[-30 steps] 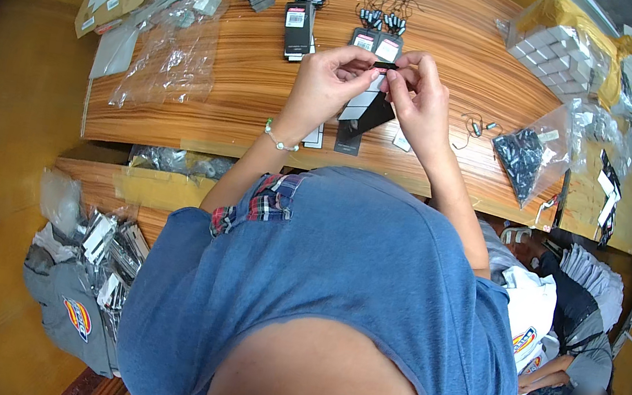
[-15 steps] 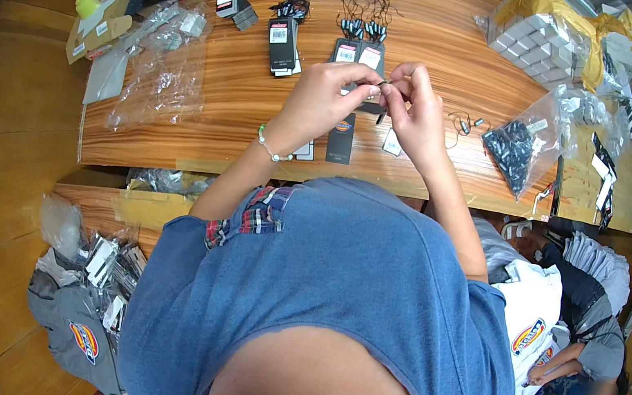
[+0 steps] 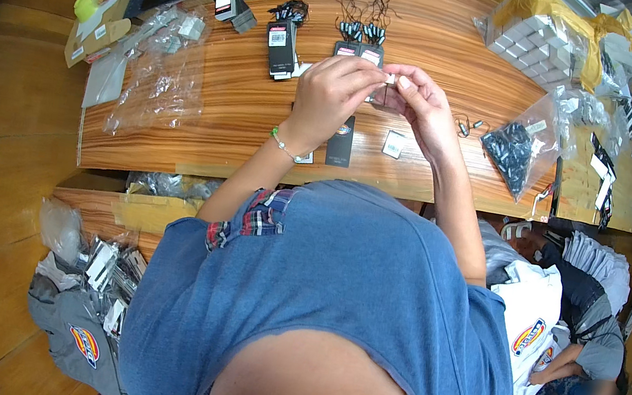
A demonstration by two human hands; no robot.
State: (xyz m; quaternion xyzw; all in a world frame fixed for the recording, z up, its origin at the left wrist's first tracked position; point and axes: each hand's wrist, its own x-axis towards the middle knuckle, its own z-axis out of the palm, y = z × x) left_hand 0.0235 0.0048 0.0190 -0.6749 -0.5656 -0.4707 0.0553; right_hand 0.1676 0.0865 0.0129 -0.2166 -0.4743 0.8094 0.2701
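Observation:
My left hand (image 3: 335,91) and my right hand (image 3: 427,106) meet over the middle of the table, fingertips pinched close together. A small pale piece (image 3: 390,79) shows between them, too small and half covered to name. Just beyond the hands lie two stacks of dark hang tags (image 3: 371,55) with barcode labels, their black strings (image 3: 373,33) fanned out behind. Nearer to me, below the hands, are a single black hang tag (image 3: 339,147) and a white barcode tag (image 3: 393,144). Another tag, partly hidden, lies beside my left wrist.
Left of the hands stands another stack of black tags (image 3: 280,47). Loose string fasteners (image 3: 471,127) and a clear bag of black fasteners (image 3: 510,152) lie on the right. A wrapped block of small boxes (image 3: 535,42) sits far right. A co-worker (image 3: 599,342) is at lower right.
Both hands have shifted, and the right hand has turned so its thumb lies on top. The dark piece that hung below the fingertips no longer shows; the white tag is now uncovered.

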